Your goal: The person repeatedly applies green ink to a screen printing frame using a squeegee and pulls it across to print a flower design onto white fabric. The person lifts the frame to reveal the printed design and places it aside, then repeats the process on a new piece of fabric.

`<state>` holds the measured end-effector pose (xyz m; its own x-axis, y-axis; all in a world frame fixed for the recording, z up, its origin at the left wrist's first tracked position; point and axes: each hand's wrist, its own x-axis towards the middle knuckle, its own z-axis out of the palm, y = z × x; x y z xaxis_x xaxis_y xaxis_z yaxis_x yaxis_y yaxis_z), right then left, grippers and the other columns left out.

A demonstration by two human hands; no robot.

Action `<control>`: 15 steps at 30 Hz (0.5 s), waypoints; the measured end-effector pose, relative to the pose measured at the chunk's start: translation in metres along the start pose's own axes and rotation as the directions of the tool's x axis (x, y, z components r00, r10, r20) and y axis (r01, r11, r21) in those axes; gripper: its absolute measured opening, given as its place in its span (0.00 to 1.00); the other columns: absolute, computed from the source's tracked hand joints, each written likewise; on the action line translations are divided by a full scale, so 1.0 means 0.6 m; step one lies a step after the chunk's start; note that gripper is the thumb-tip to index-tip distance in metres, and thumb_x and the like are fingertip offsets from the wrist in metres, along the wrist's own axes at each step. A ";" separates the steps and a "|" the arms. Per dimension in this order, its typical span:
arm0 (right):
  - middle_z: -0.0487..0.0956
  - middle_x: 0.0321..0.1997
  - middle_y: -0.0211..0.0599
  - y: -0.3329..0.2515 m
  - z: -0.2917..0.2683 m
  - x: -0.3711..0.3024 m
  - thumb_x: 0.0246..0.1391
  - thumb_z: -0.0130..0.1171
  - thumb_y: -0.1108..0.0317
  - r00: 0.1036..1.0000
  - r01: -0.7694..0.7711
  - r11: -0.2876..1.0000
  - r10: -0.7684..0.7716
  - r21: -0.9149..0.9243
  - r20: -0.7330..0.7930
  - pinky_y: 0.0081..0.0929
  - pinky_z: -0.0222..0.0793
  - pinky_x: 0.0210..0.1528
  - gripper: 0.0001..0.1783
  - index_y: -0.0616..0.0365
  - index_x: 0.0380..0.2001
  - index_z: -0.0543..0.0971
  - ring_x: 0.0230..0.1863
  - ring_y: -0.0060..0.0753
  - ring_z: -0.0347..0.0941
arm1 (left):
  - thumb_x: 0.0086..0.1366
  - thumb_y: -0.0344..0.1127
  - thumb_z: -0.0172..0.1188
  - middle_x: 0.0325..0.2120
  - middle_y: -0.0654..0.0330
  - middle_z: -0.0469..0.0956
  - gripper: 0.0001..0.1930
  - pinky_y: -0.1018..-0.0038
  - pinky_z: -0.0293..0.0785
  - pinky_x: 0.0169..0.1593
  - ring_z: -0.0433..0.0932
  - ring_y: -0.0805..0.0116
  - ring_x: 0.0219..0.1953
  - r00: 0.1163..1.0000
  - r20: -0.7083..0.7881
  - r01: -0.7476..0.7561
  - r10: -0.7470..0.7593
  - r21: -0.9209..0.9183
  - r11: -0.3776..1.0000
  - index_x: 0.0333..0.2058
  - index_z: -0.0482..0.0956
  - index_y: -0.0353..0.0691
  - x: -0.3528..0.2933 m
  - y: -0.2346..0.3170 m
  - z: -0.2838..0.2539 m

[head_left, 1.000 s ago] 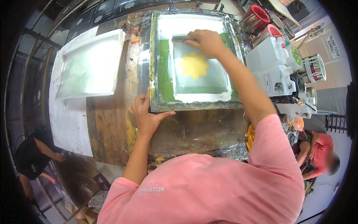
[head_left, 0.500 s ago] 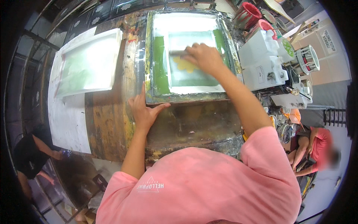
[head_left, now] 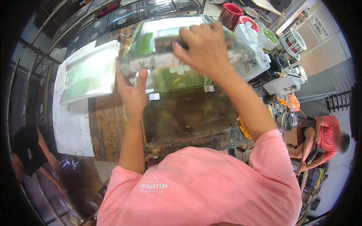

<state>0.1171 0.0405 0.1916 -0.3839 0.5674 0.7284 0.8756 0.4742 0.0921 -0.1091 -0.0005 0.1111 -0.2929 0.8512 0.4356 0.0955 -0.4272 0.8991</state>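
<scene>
A screen-printing frame [head_left: 151,61] is tilted with its near edge raised, and motion blurs it. At its near left corner is my left hand [head_left: 130,92], thumb and fingers spread around the corner; the fingertips are partly hidden. Above the mesh, my right hand [head_left: 207,45] is closed on a dark squeegee [head_left: 166,44], also blurred. Under the raised frame lies a green sheet [head_left: 171,82] with a white flower shape, partly covered by the frame. Small white tabs [head_left: 154,96] stick out at the sheet's near edge.
A stack of clear-edged green and white sheets [head_left: 90,71] lies on white paper at the left. Paint cans [head_left: 293,40] and white jugs [head_left: 260,54] crowd the right side. One person in black [head_left: 28,150] is at the far left, another in pink [head_left: 328,132] at the right.
The frame's near edge has risen off the table, uncovering the green sheet. My left hand has moved left and up with the corner. My right hand and squeegee have moved up the picture.
</scene>
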 end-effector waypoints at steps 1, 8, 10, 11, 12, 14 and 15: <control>0.81 0.32 0.40 0.007 -0.002 0.024 0.60 0.61 0.48 1.000 -0.009 1.000 0.009 0.005 0.017 0.48 0.65 0.53 0.19 0.55 0.33 0.81 0.40 0.45 0.79 | 0.63 0.49 0.74 0.62 0.40 0.71 0.50 0.60 0.64 0.68 0.72 0.52 0.63 0.997 0.053 -0.066 0.061 0.105 0.992 0.71 0.57 0.24 0.004 -0.012 -0.005; 0.83 0.26 0.50 0.046 -0.031 0.150 0.60 0.54 0.47 0.999 -0.043 0.992 0.040 0.117 0.024 0.49 0.67 0.48 0.26 0.60 0.24 0.83 0.33 0.51 0.81 | 0.66 0.78 0.51 0.74 0.34 0.53 0.57 0.34 0.35 0.74 0.50 0.39 0.77 0.910 0.377 -0.348 -0.173 0.921 0.175 0.76 0.53 0.35 -0.115 -0.133 -0.052; 0.84 0.27 0.50 0.051 -0.036 0.169 0.60 0.52 0.46 0.996 -0.076 0.990 0.069 0.117 0.065 0.49 0.66 0.46 0.28 0.61 0.24 0.83 0.34 0.51 0.81 | 0.65 0.80 0.49 0.76 0.36 0.50 0.58 0.30 0.28 0.74 0.44 0.39 0.79 0.889 0.362 -0.350 -0.281 0.932 0.095 0.76 0.54 0.36 -0.137 -0.138 -0.051; 0.83 0.27 0.50 0.060 -0.032 0.171 0.60 0.51 0.46 0.996 -0.073 0.991 0.067 0.112 0.050 0.49 0.66 0.46 0.28 0.61 0.24 0.83 0.34 0.51 0.81 | 0.65 0.81 0.48 0.77 0.38 0.49 0.58 0.29 0.25 0.73 0.42 0.40 0.80 0.860 0.364 -0.329 -0.357 0.931 0.157 0.76 0.54 0.35 -0.133 -0.125 -0.044; 0.83 0.27 0.51 0.065 -0.028 0.177 0.60 0.51 0.46 0.998 -0.060 0.992 0.057 0.113 0.032 0.49 0.66 0.47 0.28 0.61 0.24 0.83 0.34 0.51 0.81 | 0.65 0.81 0.47 0.77 0.39 0.49 0.58 0.28 0.23 0.73 0.40 0.42 0.81 0.829 0.359 -0.294 -0.430 0.932 0.212 0.76 0.55 0.35 -0.128 -0.112 -0.040; 0.84 0.27 0.51 0.069 -0.025 0.183 0.59 0.50 0.46 0.997 -0.058 0.993 0.053 0.104 0.052 0.50 0.67 0.47 0.28 0.62 0.25 0.84 0.35 0.52 0.82 | 0.65 0.78 0.52 0.76 0.40 0.53 0.55 0.32 0.31 0.74 0.48 0.43 0.79 0.838 0.379 -0.274 -0.393 0.915 0.297 0.74 0.58 0.34 -0.114 -0.099 -0.028; 0.84 0.27 0.52 0.069 -0.025 0.183 0.59 0.50 0.46 0.998 -0.052 0.993 0.048 0.102 0.040 0.50 0.67 0.47 0.28 0.62 0.25 0.84 0.35 0.52 0.82 | 0.66 0.76 0.54 0.76 0.41 0.55 0.54 0.34 0.34 0.75 0.52 0.43 0.78 0.843 0.388 -0.265 -0.372 0.902 0.341 0.74 0.60 0.33 -0.105 -0.094 -0.024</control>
<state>0.1157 0.1121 0.2857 -0.3529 0.6158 0.7044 0.8600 0.5101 -0.0152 -0.1096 -0.0345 0.0322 0.0869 0.9950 0.0499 0.9684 -0.0961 0.2303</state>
